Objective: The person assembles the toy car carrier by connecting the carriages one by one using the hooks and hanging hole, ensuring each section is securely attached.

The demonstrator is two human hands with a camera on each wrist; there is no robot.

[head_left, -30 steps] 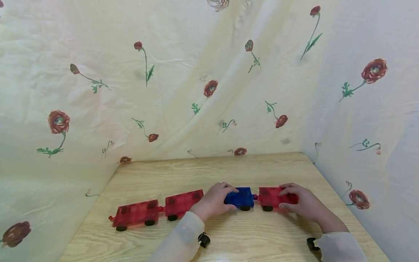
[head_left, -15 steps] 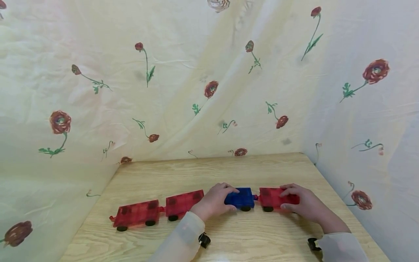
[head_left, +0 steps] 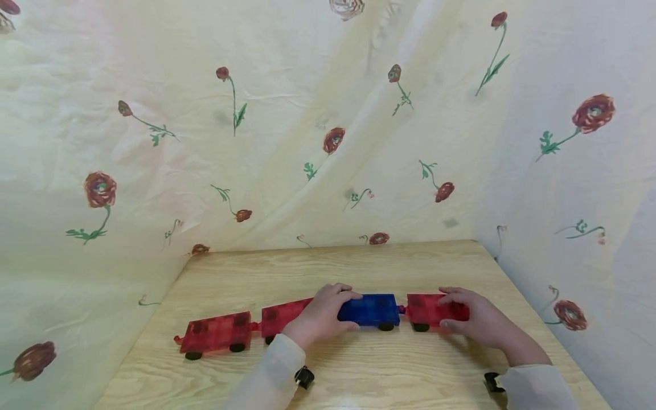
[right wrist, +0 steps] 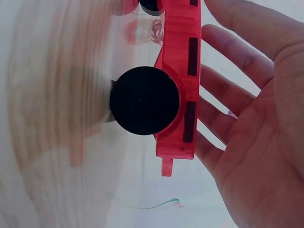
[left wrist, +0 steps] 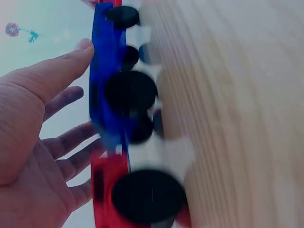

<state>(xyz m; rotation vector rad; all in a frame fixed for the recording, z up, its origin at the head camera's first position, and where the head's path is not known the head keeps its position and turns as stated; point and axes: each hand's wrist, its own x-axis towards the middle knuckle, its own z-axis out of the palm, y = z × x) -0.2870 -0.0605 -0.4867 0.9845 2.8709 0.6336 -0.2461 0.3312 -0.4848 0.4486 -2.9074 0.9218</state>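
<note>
A row of translucent toy train cars stands on the wooden table (head_left: 389, 376). Two red cars, a far-left one (head_left: 217, 332) and its neighbour (head_left: 283, 316), are joined by a small coupling. To their right is a blue car (head_left: 370, 310), coupled to a right-hand red car (head_left: 424, 310). My left hand (head_left: 320, 316) is around the blue car's left end, fingers loosely spread and thumb beside it in the left wrist view; it hides where blue and red meet. My right hand (head_left: 474, 319) grips the right red car's far end, thumb in front and fingers behind.
Black wheels (right wrist: 145, 100) sit under the cars. A pale floral cloth (head_left: 287, 114) hangs behind the table and along both sides. Small black devices, a left one (head_left: 304, 377) and a right one (head_left: 493, 382), are at the wrists.
My left hand has slid left along the blue car, uncovering more of it. The cars and my right hand hold nearly the same places; the whole view has shifted slightly.
</note>
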